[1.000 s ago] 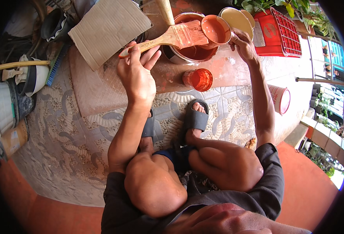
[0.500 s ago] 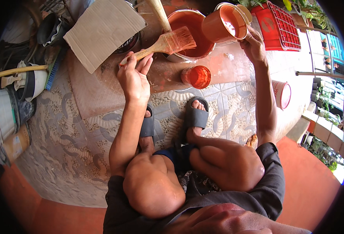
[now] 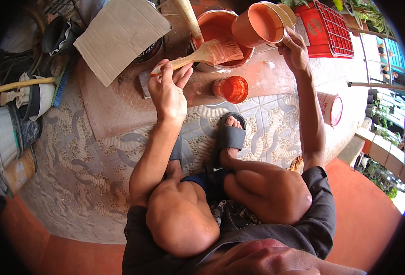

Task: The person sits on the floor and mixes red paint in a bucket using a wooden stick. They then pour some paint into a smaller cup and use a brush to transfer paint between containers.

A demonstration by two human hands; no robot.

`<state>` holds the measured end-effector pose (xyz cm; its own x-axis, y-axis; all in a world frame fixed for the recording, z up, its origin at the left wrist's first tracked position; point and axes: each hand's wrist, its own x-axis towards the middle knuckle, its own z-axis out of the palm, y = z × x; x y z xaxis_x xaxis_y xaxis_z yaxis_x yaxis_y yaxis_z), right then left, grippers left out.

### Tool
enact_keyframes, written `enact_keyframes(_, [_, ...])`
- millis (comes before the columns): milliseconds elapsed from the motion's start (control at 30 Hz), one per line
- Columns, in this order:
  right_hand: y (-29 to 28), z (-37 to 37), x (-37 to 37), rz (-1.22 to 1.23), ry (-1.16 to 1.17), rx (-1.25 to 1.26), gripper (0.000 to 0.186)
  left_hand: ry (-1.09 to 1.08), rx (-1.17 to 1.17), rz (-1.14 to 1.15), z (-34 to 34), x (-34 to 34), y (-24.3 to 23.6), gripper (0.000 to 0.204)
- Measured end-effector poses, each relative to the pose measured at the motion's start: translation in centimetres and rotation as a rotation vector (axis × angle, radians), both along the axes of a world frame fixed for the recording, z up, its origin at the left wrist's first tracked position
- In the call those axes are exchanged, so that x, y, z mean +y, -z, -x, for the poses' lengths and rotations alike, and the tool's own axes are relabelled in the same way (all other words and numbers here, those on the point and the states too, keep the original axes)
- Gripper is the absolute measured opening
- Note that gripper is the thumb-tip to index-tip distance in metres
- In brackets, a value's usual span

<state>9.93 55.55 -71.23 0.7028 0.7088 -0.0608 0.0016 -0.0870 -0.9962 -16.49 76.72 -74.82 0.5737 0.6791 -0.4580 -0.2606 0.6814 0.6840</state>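
Observation:
My left hand is closed around the handle of a wide wooden paintbrush. Its orange-stained bristles point right, over the near rim of a large bucket coated with orange paint. On the right, my right hand grips the edge of a paint pot. This pot is tilted, and orange paint shows on its inside. Below the bucket, a small cup smeared with orange-red paint stands on the board. A thick wooden stick leans into the bucket.
A cardboard sheet covers part of a dark tub at the upper left. Red crates and a white-and-red paint bucket stand to the right. Pots and tubs line the left side. Patterned tiles surround my sandalled feet.
My left hand and the paintbrush have moved right, bringing the bristles nearer the pot. My right hand has shifted the pot slightly left and up.

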Motion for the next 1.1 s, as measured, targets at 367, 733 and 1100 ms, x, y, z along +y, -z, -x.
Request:
enact_keyframes(367, [1.9,0.8,2.3,0.009,0.018,-0.131,0.028,-0.049,-0.006,0.014,-0.3,-0.3,-0.9,0.029])
enact_keyframes(733, [2.0,2.1,2.9,0.088,0.083,-0.287,0.035,-0.094,-0.032,0.011,0.1,0.0,-1.7,0.028])
enact_keyframes(1100, [2.8,2.2,3.0,0.126,0.111,-0.329,0.036,-0.1,-0.086,-0.022,0.5,0.5,-3.3,0.025])
